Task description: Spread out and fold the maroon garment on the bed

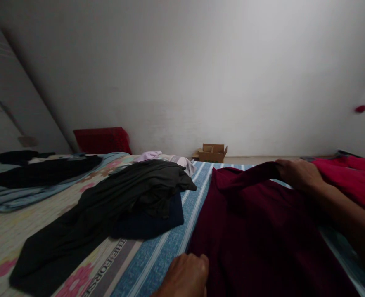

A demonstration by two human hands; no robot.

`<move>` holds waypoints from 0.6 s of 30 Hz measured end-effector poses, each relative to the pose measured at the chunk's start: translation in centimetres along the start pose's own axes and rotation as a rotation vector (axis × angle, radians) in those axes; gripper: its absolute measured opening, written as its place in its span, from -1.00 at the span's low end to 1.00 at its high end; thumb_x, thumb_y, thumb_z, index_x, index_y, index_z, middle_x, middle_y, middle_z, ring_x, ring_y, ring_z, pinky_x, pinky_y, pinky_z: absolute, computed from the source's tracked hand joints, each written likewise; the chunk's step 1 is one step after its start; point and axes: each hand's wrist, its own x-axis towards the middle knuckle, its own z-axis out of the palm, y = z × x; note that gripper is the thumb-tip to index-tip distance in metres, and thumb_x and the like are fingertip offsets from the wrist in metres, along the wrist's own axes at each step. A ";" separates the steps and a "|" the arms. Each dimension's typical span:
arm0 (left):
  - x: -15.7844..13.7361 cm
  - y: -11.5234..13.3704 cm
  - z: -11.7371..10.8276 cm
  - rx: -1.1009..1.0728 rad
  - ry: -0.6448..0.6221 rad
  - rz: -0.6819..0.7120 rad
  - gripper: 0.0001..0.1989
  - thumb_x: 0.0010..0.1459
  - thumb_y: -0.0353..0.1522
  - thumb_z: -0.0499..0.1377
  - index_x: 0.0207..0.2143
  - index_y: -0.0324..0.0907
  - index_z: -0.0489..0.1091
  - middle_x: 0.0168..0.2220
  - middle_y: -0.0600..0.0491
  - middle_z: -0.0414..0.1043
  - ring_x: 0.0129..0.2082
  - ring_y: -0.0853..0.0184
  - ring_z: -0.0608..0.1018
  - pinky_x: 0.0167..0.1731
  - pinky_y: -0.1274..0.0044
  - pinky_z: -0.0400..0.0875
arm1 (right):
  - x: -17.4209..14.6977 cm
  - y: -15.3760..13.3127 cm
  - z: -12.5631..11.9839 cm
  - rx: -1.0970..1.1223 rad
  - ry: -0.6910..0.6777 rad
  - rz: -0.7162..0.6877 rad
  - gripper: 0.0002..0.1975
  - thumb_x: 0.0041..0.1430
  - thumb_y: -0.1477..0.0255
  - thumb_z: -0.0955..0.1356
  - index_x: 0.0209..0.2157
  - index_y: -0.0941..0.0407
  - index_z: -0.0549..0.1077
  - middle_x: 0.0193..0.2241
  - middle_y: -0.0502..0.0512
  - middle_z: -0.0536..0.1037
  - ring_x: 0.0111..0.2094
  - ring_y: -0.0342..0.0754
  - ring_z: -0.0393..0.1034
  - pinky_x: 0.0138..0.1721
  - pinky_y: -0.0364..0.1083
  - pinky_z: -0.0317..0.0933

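Observation:
A dark maroon garment (257, 239) lies spread over the bed in front of me; its exact kind I cannot make out. My left hand (187, 274) is closed on its near left edge, at the bottom of the view. Farther off, my right hand (297, 173) grips a strip of the same cloth and lifts it above the rest, so that it stretches from the far left corner. Beneath the garment is a blue striped bedsheet (157, 264).
Left of the garment, a dark grey-green garment (108, 206) lies over a folded navy cloth (151, 225). More clothes (40, 173) lie at far left. Red clothing (352, 177) is at right. By the wall stand a cardboard box (212, 153) and a red box-shaped object (103, 140).

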 end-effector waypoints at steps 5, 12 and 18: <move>1.5 0.2 1.6 0.039 -0.093 0.039 -0.75 -0.05 -0.48 0.03 -0.37 -0.21 0.48 -0.35 -0.14 0.53 -0.33 0.14 0.55 -0.35 0.41 0.39 | -1.1 0.9 1.5 -0.083 -0.064 0.005 -0.69 0.24 0.41 0.08 -0.14 0.12 0.37 -0.31 0.32 0.53 -0.27 0.20 0.45 -0.41 -0.02 0.17; 3.0 1.2 1.4 0.066 -0.192 0.061 -0.70 -0.02 -0.48 0.03 -0.24 -0.25 0.46 -0.29 -0.21 0.53 -0.28 0.07 0.56 -0.33 0.35 0.42 | -1.6 1.4 4.3 -0.092 -0.169 0.000 -0.71 0.23 0.46 0.08 -0.22 0.11 0.38 -0.29 0.31 0.53 -0.25 0.20 0.45 -0.42 -0.02 0.16; 2.6 1.2 1.7 -0.013 -0.233 0.059 -0.64 -0.04 -0.36 0.11 -0.14 -0.24 0.39 -0.28 -0.16 0.52 -0.26 0.08 0.54 -0.33 0.40 0.39 | -2.1 0.9 0.8 -0.149 -0.041 0.083 -0.71 0.25 0.36 0.09 -0.18 0.08 0.37 -0.32 0.27 0.54 -0.30 0.20 0.46 -0.46 -0.02 0.16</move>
